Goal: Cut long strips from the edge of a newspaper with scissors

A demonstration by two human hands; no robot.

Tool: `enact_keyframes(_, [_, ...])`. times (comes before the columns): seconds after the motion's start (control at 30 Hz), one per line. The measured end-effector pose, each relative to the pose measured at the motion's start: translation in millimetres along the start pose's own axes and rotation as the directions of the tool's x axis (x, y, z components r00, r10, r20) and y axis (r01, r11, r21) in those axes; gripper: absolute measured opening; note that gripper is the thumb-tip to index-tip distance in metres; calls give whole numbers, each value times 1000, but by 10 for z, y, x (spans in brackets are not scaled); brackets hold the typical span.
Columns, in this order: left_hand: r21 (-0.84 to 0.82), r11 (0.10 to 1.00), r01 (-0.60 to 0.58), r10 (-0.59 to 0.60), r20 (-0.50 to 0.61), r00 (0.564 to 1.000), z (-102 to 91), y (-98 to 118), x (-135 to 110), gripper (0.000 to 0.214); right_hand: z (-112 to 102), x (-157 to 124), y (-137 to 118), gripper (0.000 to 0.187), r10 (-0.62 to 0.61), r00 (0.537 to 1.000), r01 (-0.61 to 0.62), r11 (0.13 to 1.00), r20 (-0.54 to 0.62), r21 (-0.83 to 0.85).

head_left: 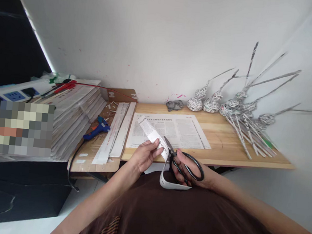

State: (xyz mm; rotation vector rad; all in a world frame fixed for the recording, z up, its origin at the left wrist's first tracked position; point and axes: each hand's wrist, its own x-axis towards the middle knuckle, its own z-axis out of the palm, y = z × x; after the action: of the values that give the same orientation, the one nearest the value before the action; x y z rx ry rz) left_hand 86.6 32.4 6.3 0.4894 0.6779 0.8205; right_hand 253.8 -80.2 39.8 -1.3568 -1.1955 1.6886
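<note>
Pinched between the thumb and fingers of my left hand point(147, 153) is a long newspaper strip point(148, 130). Its upper end reaches over the newspaper sheet point(168, 129) lying on the table, while the lower end curls down toward my lap. My right hand point(187, 167) is closed around the black-handled scissors point(195, 163). The blades meet the strip just right of my left fingers; how far they are parted is hard to make out.
Woven paper gourds point(212, 102) with long stems and loose paper rolls point(243, 135) occupy the right of the wooden table point(217, 131). At left are cut strips point(113, 135), a blue glue gun point(97, 128) with a cable, and a tall newspaper stack point(76, 121). A grey crumpled item point(174, 105) sits by the wall.
</note>
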Motion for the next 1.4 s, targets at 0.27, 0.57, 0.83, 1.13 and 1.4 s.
enact_keyframes(0.27, [-24,1000,-12,12,5,1000,10,-29,-54,9,46,30,-14,76,22,1000,-22,1000,-21,-10])
enact_keyframes(0.57, [-44,999,8,-9,-16,1000,4,23,-46,10,18,-34,-17,74,28,994,-43,990,-109,-137])
enact_keyframes(0.83, [-46,999,-10,9,-15,1000,26,34,-46,5,17,-29,0,74,31,999,-31,1000,15,-5])
enact_keyframes(1.13, [-50,999,-12,12,-7,1000,102,0,-101,8,62,107,-20,77,-73,997,73,997,11,-13])
enact_keyframes(1.4, [-52,998,-31,31,-10,999,24,-34,-75,6,92,25,-62,73,-33,997,26,996,-68,-91])
